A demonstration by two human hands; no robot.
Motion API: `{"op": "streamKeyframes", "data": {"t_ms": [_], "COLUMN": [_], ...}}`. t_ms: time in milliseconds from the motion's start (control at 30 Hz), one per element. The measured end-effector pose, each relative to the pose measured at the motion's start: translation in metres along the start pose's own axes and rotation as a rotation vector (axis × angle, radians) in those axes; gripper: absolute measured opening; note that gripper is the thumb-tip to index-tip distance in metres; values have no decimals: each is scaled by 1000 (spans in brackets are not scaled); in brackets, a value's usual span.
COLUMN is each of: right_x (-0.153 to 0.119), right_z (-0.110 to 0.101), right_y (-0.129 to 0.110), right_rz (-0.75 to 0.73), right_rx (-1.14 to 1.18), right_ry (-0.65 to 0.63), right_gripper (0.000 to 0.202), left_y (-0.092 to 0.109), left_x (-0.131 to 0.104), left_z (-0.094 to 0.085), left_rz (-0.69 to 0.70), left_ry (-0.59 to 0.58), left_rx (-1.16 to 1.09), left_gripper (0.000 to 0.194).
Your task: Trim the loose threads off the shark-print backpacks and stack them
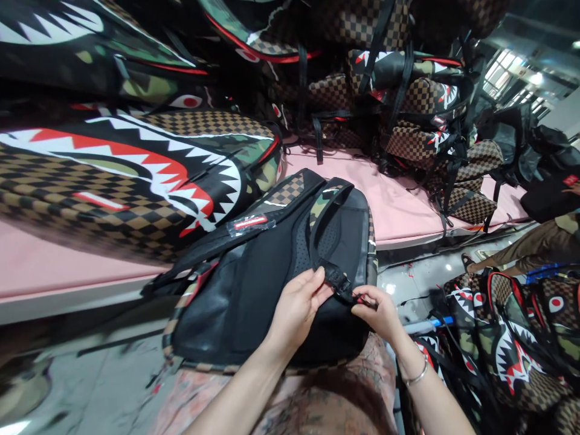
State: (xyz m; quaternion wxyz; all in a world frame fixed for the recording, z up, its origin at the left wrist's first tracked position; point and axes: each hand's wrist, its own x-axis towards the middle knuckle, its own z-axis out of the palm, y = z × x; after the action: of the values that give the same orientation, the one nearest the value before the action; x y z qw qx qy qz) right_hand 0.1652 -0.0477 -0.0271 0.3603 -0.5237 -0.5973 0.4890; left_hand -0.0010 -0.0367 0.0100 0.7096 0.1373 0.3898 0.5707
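A black backpack (pixel 254 302) with brown checkered edges rests across my lap, leaning against the table edge with its back panel and shoulder straps facing up. My left hand (pixel 296 305) is closed on the black shoulder strap (pixel 317 235), at its lower end beside a dark strap adjuster (pixel 338 278). Just to the right, my right hand (pixel 378 311) pinches the strap's webbing end, where a bit of red and black shows between the fingertips. What exactly the right fingers hold is partly hidden. A plastic-wrapped red label (pixel 251 223) lies on the other shoulder strap.
A pink-topped table (pixel 353 187) carries piles of shark-mouth backpacks (pixel 136 163) on the left and checkered ones (pixel 417 142) farther off. More backpacks (pixel 512 338) stand on the floor at right. Beyond them a person's leg (pixel 512 244) shows.
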Motion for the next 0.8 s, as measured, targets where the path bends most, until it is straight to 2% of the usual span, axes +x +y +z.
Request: {"op": "streamKeyframes", "data": {"t_ms": [67, 133, 233, 267, 300, 367, 433, 467, 533, 633, 700, 800], "right_x": [0, -1, -2, -3, -4, -5, -6, -6, -7, -8, -10, -12], "right_z": [7, 14, 23, 25, 26, 27, 27, 27, 26, 26, 26, 27], "right_y": [-1, -1, 5, 7, 9, 14, 17, 18, 21, 23, 23, 25], "right_rz": [-26, -61, -165, -207, -250, -317, -360, -380, -427, -490, -505, -517], "right_rx": [-28, -106, -297, -361, -419, -511, -571, -586, -603, -616, -623, -643], "right_ry": [108, 230, 377, 407, 428, 455, 477, 487, 501, 483, 474, 493], "right_gripper": [11, 15, 21, 21, 20, 17, 17, 18, 20, 21, 21, 23], "left_y": [1, 3, 8, 10, 12, 14, 15, 15, 16, 20, 22, 24], "left_x": [2, 3, 2, 0, -1, -2, -1, 0, 5, 15, 22, 32], "left_z": [0, -3, -10, -12, -12, -10, -5, -2, 4, 14, 21, 29], "left_rz": [50, 138, 406, 514, 613, 712, 643, 575, 461, 349, 162, -208], "left_ry": [10, 75, 254, 276, 253, 89, -86, -136, -170, -221, -330, -492], "left_rx": [118, 375, 888, 1004, 1074, 1165, 1304, 1383, 1470, 1392, 1351, 1346], "left_gripper": [29, 33, 27, 21, 14, 5, 9, 10, 15, 26, 34, 38]}}
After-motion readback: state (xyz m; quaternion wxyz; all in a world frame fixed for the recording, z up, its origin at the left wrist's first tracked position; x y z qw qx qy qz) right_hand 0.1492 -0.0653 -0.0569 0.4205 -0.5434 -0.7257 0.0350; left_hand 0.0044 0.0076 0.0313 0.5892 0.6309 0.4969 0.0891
